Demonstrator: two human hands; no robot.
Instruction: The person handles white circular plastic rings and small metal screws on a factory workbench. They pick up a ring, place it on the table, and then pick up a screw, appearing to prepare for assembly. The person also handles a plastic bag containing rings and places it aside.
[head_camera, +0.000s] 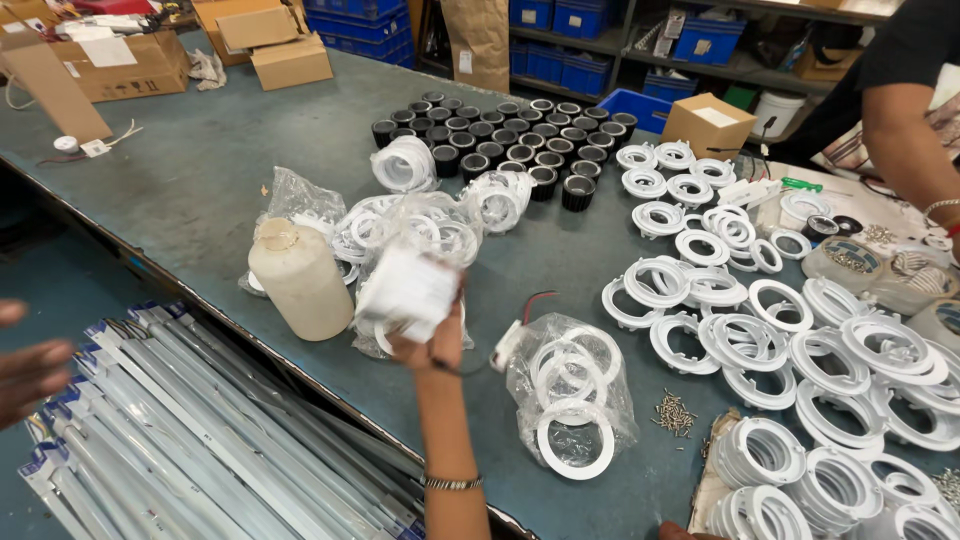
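Right hand (432, 345) is up, pinching a blurry white ring (408, 290) over the table (200, 180); left hand (30, 365) hangs loosely spread, holding nothing.

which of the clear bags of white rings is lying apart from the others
The clear bag right of the raised right hand, beside the small pile of screws. It lies alone on the table; the other bags are heaped together by the cream bottle.

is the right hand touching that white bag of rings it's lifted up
Touching. In the head view the right hand grips the underside of the blurred white bag of rings, fingers wrapped against it, raised above the table. The left hand is apart from it.
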